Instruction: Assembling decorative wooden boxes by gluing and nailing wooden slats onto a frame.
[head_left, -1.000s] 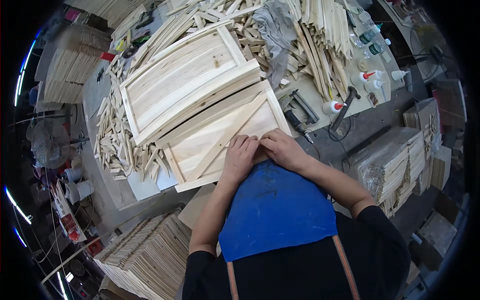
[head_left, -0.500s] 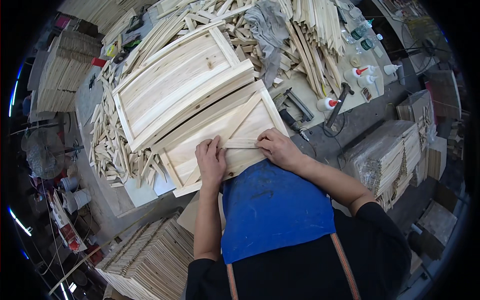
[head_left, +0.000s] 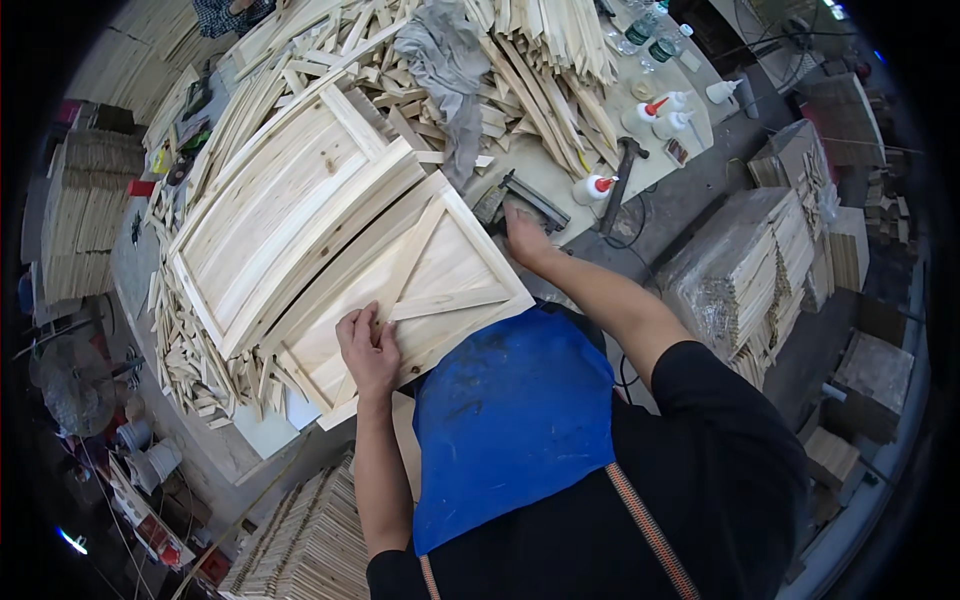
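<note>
- The table [head_left: 560, 185] is packed, so the work happens at the near edge, right in front of the blue apron [head_left: 510, 440], where both arms reach without stretching.
- Two pale wood panels lie flat on it. The bigger framed panel [head_left: 290, 200] sits further back and partly under the front one, so it's probably parked there out of the way.
- The front panel [head_left: 400, 290] lies closest to the body, overhanging the table edge a bit, with thin strips across its face.
- Loose strip piles [head_left: 540, 60] ring the panels, near enough to grab from.
- A grey rag [head_left: 445, 60] is draped over the strips at the back.
- The left hand [head_left: 368, 345] lies flat on the front panel, fingers spread and pressing the end of a short strip [head_left: 450, 303], I'd guess to keep it from sliding.
- The right hand [head_left: 522, 232] is off the panel, fingers curled over a dark tool [head_left: 525, 197] beside the panel's corner; can't tell if it's actually gripped.
- A hammer [head_left: 620, 170] and glue bottles [head_left: 660, 110] sit just past that, on the right-hand side.
</note>
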